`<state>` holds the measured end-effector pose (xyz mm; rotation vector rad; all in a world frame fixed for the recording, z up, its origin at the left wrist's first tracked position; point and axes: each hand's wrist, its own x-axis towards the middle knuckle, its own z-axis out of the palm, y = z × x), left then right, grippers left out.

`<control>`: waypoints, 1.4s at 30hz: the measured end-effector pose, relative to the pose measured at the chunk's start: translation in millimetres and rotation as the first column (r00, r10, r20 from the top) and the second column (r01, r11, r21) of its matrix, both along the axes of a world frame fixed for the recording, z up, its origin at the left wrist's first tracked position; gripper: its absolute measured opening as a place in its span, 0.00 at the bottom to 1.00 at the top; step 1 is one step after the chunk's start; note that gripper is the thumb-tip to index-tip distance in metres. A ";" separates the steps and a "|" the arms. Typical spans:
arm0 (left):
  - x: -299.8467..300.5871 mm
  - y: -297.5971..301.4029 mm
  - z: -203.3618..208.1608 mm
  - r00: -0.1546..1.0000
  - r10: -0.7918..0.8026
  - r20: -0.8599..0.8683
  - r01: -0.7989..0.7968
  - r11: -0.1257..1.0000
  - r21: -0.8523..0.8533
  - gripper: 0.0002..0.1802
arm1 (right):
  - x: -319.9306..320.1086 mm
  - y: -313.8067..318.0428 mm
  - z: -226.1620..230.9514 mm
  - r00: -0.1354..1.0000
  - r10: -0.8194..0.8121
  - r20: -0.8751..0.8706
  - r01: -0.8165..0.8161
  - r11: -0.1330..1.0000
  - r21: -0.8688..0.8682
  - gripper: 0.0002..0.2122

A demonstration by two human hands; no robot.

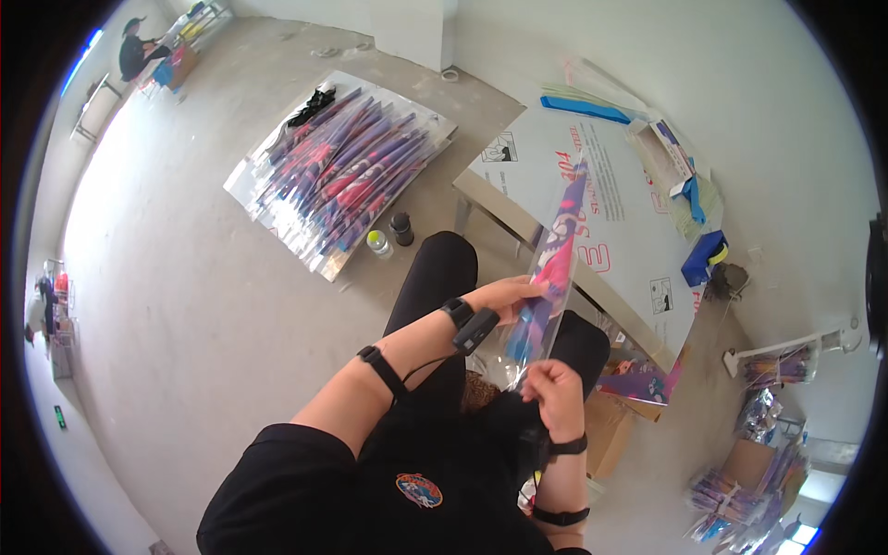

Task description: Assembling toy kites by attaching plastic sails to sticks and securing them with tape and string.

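Left hand (511, 298) closed around the lower half of the clear-wrapped pack (561, 245), which slants up past the near edge of the table (523, 171). Right hand (556, 393) curled by its lower end; I cannot tell whether it pinches film. My judgement: keep the left grip light, pull film flat, avoid creases.

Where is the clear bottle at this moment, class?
In the head view, the clear bottle is left of centre, just beside the black container, near the packet pile.
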<state>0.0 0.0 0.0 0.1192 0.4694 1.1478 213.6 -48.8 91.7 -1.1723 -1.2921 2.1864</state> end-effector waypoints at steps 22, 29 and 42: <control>-415.4 -123.3 -14.5 -0.766 -0.361 -0.532 -0.342 0.929 -0.139 0.36 | 15.8 18.6 24.3 0.965 -0.252 0.072 0.249 0.967 0.050 0.06; -335.2 -79.3 -50.4 -0.787 0.000 -0.617 0.039 0.998 -0.050 0.28 | 47.7 26.8 18.4 0.909 -0.408 0.084 0.402 0.912 0.078 0.06; -172.2 54.4 2.5 -0.600 0.281 -0.749 0.374 0.926 0.049 0.25 | 187.2 33.3 -61.8 0.634 -0.745 0.207 0.705 0.667 0.241 0.07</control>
